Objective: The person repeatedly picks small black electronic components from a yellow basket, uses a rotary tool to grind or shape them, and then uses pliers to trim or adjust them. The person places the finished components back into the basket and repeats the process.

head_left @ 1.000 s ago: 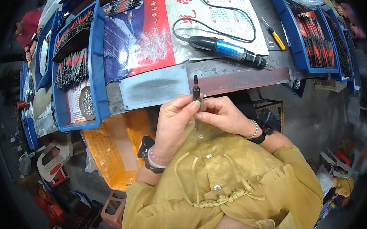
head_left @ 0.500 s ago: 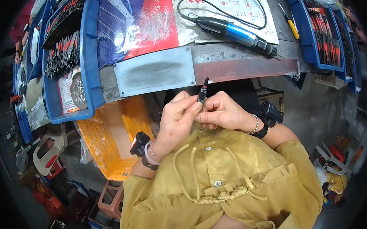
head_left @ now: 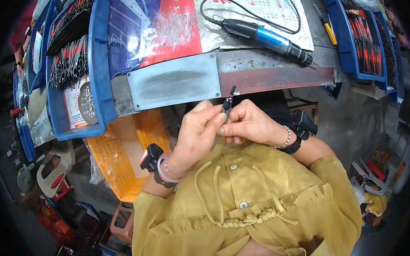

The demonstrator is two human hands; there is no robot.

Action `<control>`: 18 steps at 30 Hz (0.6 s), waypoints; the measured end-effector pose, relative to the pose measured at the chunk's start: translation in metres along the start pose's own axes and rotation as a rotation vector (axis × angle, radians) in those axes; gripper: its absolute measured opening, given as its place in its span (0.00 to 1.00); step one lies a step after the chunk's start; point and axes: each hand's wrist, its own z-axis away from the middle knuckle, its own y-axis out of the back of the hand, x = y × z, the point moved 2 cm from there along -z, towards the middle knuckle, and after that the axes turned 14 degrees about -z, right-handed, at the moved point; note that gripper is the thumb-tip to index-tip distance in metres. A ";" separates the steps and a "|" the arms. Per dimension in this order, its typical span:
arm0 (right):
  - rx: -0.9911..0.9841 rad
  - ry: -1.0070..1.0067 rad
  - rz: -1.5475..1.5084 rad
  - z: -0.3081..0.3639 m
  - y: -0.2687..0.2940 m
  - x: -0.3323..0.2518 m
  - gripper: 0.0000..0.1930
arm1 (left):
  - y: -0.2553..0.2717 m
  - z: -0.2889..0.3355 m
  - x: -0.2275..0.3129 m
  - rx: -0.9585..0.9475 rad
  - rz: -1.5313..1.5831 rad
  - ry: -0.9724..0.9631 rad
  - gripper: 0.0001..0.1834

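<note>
In front of my chest, beyond the bench's near edge, my left hand (head_left: 197, 130) is closed with thumb and forefinger pinching a slim black piece with a narrow tip and a red band (head_left: 228, 101). It points up and slightly right. My right hand (head_left: 252, 124) is closed too, its thumb and fingers pressed against the lower end of the same piece. The fingers cover that lower end, so its shape there is hidden. The two hands meet at the fingertips.
On the bench lies a blue-and-black electric screwdriver (head_left: 267, 39) with a looped cord. Blue bins (head_left: 102, 64) at left hold black-and-red parts and small metal pieces; another blue bin (head_left: 347, 51) stands right, beside a yellow-handled screwdriver (head_left: 328, 31). An orange crate (head_left: 116, 156) sits below left.
The held piece leans a little more to the right, and both hands keep their grip on it. The whole view has shifted very slightly.
</note>
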 end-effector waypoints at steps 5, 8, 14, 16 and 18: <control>0.004 -0.032 -0.017 -0.002 -0.001 -0.002 0.12 | 0.005 -0.003 -0.002 -0.036 -0.021 0.000 0.07; 0.001 -0.043 -0.011 -0.002 -0.001 -0.002 0.11 | 0.007 -0.003 -0.003 -0.068 -0.027 0.002 0.07; -0.006 -0.068 0.004 -0.003 -0.001 0.002 0.11 | 0.008 0.000 -0.004 -0.090 -0.043 0.010 0.09; -0.001 -0.080 0.006 -0.004 -0.001 0.003 0.12 | 0.009 0.001 -0.005 -0.089 -0.047 0.007 0.09; -0.002 -0.078 0.007 -0.004 -0.001 0.003 0.12 | 0.010 0.001 -0.005 -0.096 -0.034 0.006 0.09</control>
